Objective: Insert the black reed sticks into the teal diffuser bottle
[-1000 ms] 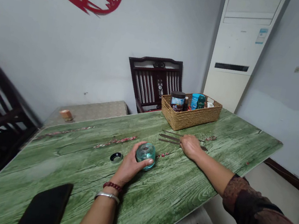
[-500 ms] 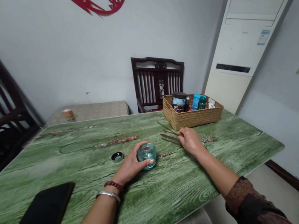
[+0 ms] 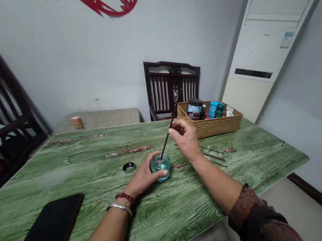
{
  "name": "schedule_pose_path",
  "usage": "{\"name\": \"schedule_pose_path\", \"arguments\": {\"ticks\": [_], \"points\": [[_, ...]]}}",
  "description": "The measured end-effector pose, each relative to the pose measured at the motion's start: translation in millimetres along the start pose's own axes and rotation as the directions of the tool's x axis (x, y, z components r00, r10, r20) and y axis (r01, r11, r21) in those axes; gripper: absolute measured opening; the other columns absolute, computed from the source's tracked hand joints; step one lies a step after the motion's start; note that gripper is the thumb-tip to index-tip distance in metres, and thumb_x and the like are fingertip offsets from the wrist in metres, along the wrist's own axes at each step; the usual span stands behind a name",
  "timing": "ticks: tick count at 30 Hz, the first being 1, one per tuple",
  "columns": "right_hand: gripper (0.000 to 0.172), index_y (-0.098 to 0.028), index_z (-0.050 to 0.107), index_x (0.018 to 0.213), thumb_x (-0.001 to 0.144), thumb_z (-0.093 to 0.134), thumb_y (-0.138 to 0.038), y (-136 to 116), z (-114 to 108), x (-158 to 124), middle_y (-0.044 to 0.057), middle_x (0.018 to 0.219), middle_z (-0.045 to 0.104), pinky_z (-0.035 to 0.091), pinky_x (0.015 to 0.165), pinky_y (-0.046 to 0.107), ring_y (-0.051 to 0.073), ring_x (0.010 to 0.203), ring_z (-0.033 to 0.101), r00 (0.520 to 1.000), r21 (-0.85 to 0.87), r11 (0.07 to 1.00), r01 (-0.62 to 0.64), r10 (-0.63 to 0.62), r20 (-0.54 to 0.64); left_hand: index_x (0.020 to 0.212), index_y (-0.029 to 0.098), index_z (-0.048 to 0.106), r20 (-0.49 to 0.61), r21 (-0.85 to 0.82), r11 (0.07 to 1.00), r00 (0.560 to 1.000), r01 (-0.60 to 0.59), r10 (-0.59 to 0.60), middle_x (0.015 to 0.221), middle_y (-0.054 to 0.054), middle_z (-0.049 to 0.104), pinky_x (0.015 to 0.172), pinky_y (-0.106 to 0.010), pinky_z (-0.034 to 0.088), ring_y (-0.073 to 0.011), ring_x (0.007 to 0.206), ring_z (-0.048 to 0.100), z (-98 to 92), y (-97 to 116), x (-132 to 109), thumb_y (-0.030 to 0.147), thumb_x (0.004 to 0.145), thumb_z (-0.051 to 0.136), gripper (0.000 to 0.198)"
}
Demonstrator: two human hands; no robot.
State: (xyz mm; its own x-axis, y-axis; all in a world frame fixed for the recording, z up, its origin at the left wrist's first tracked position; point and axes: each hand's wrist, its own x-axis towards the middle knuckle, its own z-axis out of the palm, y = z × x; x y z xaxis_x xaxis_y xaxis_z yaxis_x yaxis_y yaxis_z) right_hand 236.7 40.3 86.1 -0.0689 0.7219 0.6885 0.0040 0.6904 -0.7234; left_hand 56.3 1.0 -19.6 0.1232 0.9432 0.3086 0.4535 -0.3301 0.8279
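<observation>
My left hand (image 3: pixel 146 175) is wrapped round a teal glass bottle (image 3: pixel 162 165) that stands on the table. Between the thumb and fingers of my right hand (image 3: pixel 186 139) is a thin dark stick (image 3: pixel 167 139), nearly upright. Its lower end is at the bottle's mouth; how deep it reaches, I cannot tell. Several more dark sticks (image 3: pixel 214 157) lie on the tabletop behind my right wrist. To the left of the bottle rests a black ring-shaped cap (image 3: pixel 129 167).
A wicker basket (image 3: pixel 218 129) with a brown jar (image 3: pixel 194 109), a blue tin and a green bottle stands at the table's back. A black phone-like slab (image 3: pixel 54 220) lies front left on the green table (image 3: pixel 101 184). Dark wooden chairs stand behind and left.
My right hand has lifted one stick from the group on the table and brought it left, upright, to the bottle's mouth. My left hand still holds the bottle in place.
</observation>
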Motion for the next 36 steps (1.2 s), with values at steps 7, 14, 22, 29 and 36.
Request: {"name": "schedule_pose_path", "arguments": {"ticks": [7,14,22,29,36], "points": [[0.01,-0.018,0.068,0.083,0.077,0.07,-0.026,24.8,8.0,-9.7,-0.002,0.074,0.068,0.047,0.068,0.025,0.012,0.068,0.061,0.978,-0.112,0.986,-0.125,0.141,0.153,0.131,0.018,0.053,-0.007,-0.011,1.0,1.0,-0.008,0.008,0.124,-0.014,0.068,0.102,-0.048,0.047,-0.0323,0.113,0.065,-0.1,1.1,0.6,0.051,0.067,0.081,0.078],[0.015,-0.019,0.072,0.083,0.087,0.059,-0.024,58.5,-63.2,-26.2,0.003,0.084,0.074,0.046,0.077,0.025,0.016,0.078,0.065,0.991,-0.573,0.808,-0.135,0.105,-0.086,0.134,0.016,0.051,0.005,0.005,0.999,0.999,0.049,-0.049,0.125,-0.016,0.067,0.105,-0.05,0.045,-0.034,0.114,0.065,-0.3,2.2,0.0,0.053,0.066,0.08,0.082],[0.025,-0.024,0.079,0.095,0.092,0.054,-0.027,85.7,-105.2,-44.2,0.007,0.101,0.079,0.045,0.079,0.025,0.02,0.094,0.071,0.895,-0.909,0.349,-0.227,0.443,-0.053,0.132,0.018,0.053,-0.008,0.029,0.998,0.998,0.059,-0.059,0.128,-0.016,0.066,0.106,-0.05,0.046,-0.0346,0.117,0.064,-1.7,5.9,0.4,0.055,0.065,0.08,0.081],[0.023,-0.025,0.08,0.1,0.088,0.062,-0.031,82.6,-96.7,-41.6,0.009,0.105,0.079,0.049,0.08,0.026,0.023,0.102,0.072,0.812,-0.96,0.265,-0.094,0.578,0.08,0.13,0.02,0.055,-0.031,0.039,0.996,0.996,0.084,-0.083,0.128,-0.015,0.067,0.105,-0.053,0.046,-0.0355,0.116,0.065,-3.1,6.8,3.3,0.058,0.061,0.082,0.083],[0.025,-0.019,0.08,0.101,0.089,0.059,-0.027,72.5,-96.0,-36.4,0.014,0.108,0.078,0.053,0.083,0.029,0.026,0.105,0.073,0.772,-0.97,0.233,-0.067,0.628,0.098,0.126,0.026,0.056,-0.03,0.107,0.991,0.997,0.079,-0.076,0.122,-0.012,0.07,0.104,-0.057,0.048,-0.0373,0.113,0.067,-7.2,3.3,10.8,0.06,0.064,0.08,0.074]]}}
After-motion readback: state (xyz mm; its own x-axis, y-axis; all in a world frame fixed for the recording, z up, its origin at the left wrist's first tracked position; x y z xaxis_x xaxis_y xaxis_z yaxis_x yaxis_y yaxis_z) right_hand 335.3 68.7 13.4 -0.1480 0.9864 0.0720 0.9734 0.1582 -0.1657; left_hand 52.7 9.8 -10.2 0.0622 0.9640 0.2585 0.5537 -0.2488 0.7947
